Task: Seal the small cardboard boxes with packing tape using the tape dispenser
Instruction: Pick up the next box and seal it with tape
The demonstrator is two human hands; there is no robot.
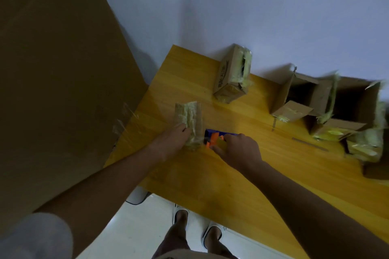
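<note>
Mid-batch, by my read: one taped box (232,73) stands at the table's (231,174) far edge, two open boxes (303,94) toward the far right corner are not yet sealed. The small box (188,124) in hand lies near the left edge, tape already along its top — likely finishing. Left hand (171,143) holds its near end, fingers curled on it. Right hand (237,149) grips the tape dispenser (214,137), touching the box's right side.
</note>
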